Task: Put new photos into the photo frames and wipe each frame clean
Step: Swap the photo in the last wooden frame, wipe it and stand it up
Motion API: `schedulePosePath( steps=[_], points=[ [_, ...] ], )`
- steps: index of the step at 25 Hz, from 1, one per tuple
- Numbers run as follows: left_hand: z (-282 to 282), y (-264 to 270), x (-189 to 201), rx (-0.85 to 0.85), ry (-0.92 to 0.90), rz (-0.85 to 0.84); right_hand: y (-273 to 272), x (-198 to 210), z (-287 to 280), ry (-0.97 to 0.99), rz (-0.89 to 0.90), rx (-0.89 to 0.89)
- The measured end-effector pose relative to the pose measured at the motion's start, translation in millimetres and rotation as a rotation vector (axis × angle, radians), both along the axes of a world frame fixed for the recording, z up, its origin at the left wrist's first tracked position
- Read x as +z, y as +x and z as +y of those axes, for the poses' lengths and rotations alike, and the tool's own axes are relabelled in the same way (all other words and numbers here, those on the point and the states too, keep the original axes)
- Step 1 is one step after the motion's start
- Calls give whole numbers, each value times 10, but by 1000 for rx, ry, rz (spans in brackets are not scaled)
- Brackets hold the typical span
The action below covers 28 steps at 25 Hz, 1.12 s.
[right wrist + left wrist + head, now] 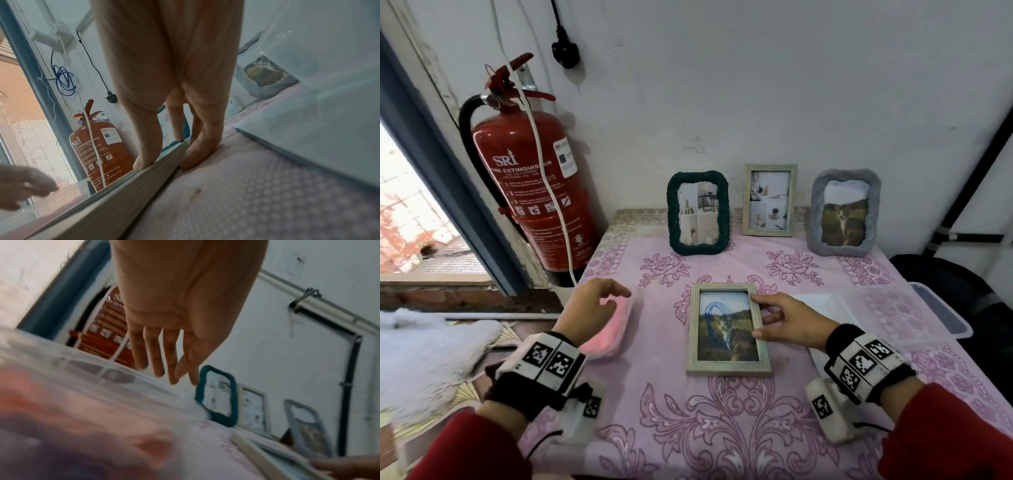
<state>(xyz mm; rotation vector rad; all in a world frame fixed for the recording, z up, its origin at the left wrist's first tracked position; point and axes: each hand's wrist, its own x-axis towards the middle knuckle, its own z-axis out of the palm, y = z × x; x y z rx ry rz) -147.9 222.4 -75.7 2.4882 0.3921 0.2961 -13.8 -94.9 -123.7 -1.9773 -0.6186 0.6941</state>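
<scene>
A pale wooden frame (727, 329) lies flat in the middle of the table, holding a cat photo with a blue scribble on the glass. My right hand (774, 318) rests on its right rail; in the right wrist view the thumb (144, 160) lies on the rail (123, 194) and the straight fingers (197, 154) touch the cloth beside it. My left hand (613, 296) hovers, fingers loose and empty, over a pink cloth (609, 325) in a clear tub, blurred in the left wrist view (61, 402). Three frames stand at the back: dark green (698, 212), pale wood (770, 200), grey (844, 212).
A clear plastic box (914, 308) lies on the table right of my right hand. A red fire extinguisher (534, 192) with a white cable across it stands against the wall at the table's left back corner. The table's left edge runs beside the tub.
</scene>
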Motion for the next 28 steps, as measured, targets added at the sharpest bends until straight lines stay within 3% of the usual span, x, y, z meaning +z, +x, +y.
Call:
schedulePosePath(
  steps=[4, 19, 22, 26, 28],
  points=[
    [266, -110, -134, -62, 91, 408, 13, -18, -3, 12, 0, 0],
    [290, -110, -224, -87, 291, 311, 19, -57, -25, 12, -4, -12],
    [267, -85, -128, -41, 261, 208, 19, -56, -27, 13, -4, -16],
    [79, -53, 208, 93, 273, -138, 16, -63, -30, 7, -12, -19],
    [-88, -8, 397, 61, 283, -287, 15, -62, -32, 11, -13, -23]
  ],
)
